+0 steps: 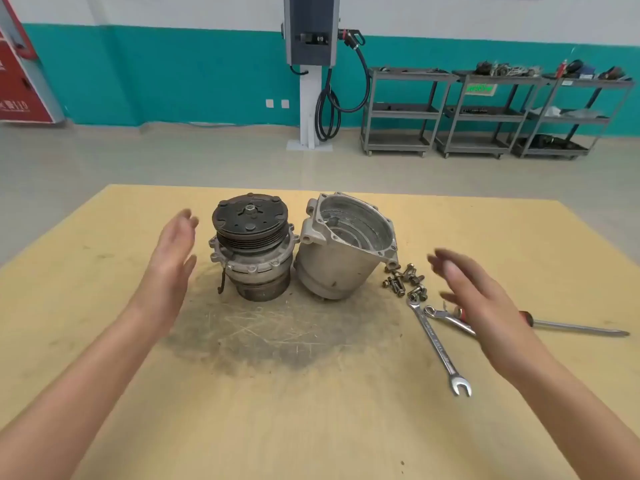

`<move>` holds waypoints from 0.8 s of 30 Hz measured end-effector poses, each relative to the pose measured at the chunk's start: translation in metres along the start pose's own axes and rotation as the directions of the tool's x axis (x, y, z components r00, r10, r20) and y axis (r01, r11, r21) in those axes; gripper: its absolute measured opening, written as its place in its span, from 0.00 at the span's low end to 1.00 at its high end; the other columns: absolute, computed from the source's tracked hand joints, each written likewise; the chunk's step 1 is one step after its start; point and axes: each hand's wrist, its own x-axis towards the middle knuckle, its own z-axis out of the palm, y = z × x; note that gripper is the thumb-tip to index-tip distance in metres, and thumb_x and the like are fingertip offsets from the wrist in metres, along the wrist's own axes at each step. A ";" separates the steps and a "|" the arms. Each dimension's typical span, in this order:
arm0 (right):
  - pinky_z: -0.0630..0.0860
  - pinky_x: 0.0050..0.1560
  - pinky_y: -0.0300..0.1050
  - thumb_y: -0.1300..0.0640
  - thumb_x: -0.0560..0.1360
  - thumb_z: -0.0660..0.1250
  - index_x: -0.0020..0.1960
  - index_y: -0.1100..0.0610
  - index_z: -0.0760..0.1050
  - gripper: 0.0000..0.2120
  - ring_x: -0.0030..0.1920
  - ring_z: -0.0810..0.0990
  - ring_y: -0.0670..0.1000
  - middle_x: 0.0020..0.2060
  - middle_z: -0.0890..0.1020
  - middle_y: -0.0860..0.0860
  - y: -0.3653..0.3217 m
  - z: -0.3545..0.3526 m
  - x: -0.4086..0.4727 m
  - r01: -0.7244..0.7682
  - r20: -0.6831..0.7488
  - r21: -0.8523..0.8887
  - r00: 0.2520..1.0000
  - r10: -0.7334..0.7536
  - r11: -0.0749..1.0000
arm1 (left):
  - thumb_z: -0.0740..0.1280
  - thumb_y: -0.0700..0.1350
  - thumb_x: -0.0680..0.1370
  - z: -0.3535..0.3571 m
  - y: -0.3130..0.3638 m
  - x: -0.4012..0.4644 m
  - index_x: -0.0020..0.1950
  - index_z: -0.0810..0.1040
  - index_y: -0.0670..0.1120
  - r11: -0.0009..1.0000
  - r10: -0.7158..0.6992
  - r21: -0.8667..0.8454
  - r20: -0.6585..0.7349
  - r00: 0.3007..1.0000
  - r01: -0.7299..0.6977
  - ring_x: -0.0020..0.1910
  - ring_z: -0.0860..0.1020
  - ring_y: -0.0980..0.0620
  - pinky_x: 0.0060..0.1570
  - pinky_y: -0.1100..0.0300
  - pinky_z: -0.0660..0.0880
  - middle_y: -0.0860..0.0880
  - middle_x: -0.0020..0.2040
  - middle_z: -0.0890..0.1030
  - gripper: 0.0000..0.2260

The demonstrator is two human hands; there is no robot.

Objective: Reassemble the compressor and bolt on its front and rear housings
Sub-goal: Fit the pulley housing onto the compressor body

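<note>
The compressor front section point(252, 251), with its dark pulley and clutch on top, stands upright at the middle of the wooden table point(104, 341). Right beside it the hollow aluminium housing point(346, 247) stands tilted, open mouth up. A small pile of several bolts point(405, 280) lies just right of the housing. My left hand point(171, 258) hovers left of the pulley section, fingers straight, holding nothing. Over the wrenches, to the right of the bolts, my right hand point(481, 299) floats with fingers spread and empty.
A long combination wrench point(438, 344) lies right of centre. A second wrench point(450, 317) and a red-handled screwdriver point(575, 328) lie partly under my right hand. Beyond the table stand a charging post point(310, 64) and grey shelf carts point(485, 112).
</note>
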 end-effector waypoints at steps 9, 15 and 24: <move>0.68 0.44 0.42 0.48 0.81 0.60 0.77 0.56 0.58 0.28 0.58 0.73 0.45 0.56 0.74 0.48 0.000 0.062 0.086 -0.279 0.042 0.283 0.960 0.278 0.918 | 0.65 0.48 0.80 0.032 -0.001 0.062 0.62 0.78 0.45 0.977 -0.140 0.146 -0.108 0.984 0.155 0.54 0.78 0.49 0.50 0.56 0.74 0.45 0.61 0.81 0.13; 0.69 0.50 0.46 0.62 0.77 0.60 0.61 0.55 0.74 0.14 0.44 0.72 0.49 0.43 0.77 0.49 0.008 0.076 0.098 -0.388 0.124 0.449 0.919 0.374 0.805 | 0.64 0.49 0.80 0.044 -0.011 0.060 0.52 0.78 0.51 0.988 -0.088 0.108 -0.176 0.980 0.108 0.45 0.79 0.59 0.38 0.63 0.72 0.55 0.48 0.82 0.04; 0.76 0.52 0.51 0.71 0.75 0.55 0.50 0.59 0.73 0.12 0.43 0.77 0.52 0.42 0.79 0.56 0.004 0.070 0.101 -0.384 0.180 0.520 0.923 0.341 0.763 | 0.61 0.49 0.82 0.047 -0.009 0.055 0.51 0.78 0.51 0.990 -0.076 0.100 -0.198 0.977 0.098 0.52 0.78 0.51 0.51 0.55 0.73 0.50 0.53 0.82 0.07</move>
